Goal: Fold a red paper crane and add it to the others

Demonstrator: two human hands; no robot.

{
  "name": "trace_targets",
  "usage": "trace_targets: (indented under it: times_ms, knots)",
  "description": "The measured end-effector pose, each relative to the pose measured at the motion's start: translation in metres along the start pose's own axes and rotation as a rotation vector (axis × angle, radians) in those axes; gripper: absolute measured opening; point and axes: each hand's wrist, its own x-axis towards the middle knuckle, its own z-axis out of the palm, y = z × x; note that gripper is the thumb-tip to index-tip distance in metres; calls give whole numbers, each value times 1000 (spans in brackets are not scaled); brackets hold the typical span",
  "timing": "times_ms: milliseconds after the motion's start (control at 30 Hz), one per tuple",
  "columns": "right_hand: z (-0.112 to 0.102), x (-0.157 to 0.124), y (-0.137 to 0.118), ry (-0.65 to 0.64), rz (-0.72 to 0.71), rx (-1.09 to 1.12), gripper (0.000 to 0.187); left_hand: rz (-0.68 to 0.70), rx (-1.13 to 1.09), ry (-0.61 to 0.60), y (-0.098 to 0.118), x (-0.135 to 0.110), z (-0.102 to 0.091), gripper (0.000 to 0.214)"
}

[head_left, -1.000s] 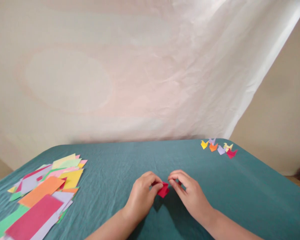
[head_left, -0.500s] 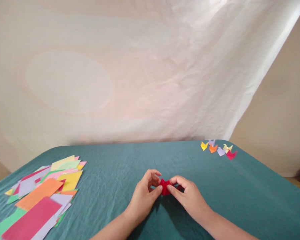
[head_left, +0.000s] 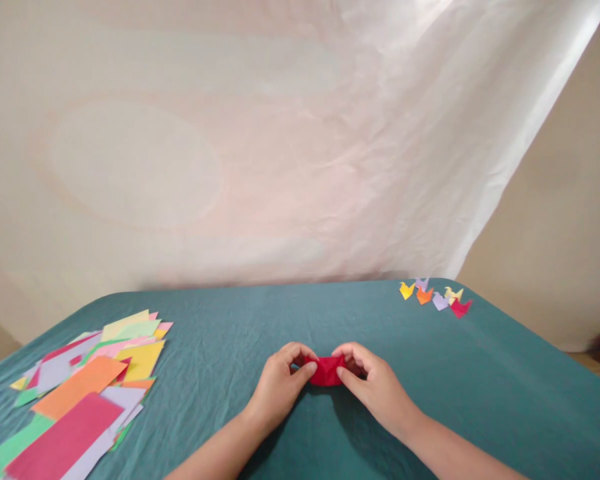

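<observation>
A small folded piece of red paper (head_left: 327,372) is held between my two hands, just above the front middle of the green-covered table (head_left: 240,327). My left hand (head_left: 281,379) pinches its left end, thumb in front and fingers behind. At the right end, my right hand (head_left: 373,377) grips it the same way. The paper is spread wide between them, with crease lines on its front face. Its outer ends are hidden by my thumbs and fingers.
Loose coloured paper sheets lie in an overlapping pile on the left, an orange sheet (head_left: 80,387) and a dark pink one (head_left: 67,437) among them. Several folded paper birds, including a red bird (head_left: 461,307), stand at the far right. A pale cloth (head_left: 280,147) hangs behind the table.
My left hand has moved left, away from my right hand. The red paper has gone from a narrow, pointed shape to a wider, opened-out one.
</observation>
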Motion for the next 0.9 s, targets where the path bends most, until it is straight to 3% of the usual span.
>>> trace_targets:
  times_ms: [100, 300, 500, 700, 800, 900]
  knots:
    - [-1, 0, -3, 10, -23, -106, 12, 70, 107, 26, 1, 0, -2, 10]
    - [-4, -1, -6, 67, -237, -258, 14, 225, 226, 86, 8, -5, -5, 9]
    - [-4, -4, -11, -40, -356, -253, 12, 262, 139, -19, 6, -5, -4, 11]
    - [-8, 0, -6, 19, -214, -207, 14, 77, -40, -36, -2, 2, -5, 6]
    - [-11, 2, -4, 26, -124, -167, 12, 48, -186, -69, -5, 4, -6, 8]
    - [-13, 3, -2, -17, -79, -141, 10, 46, -164, -102, -5, 4, -6, 13]
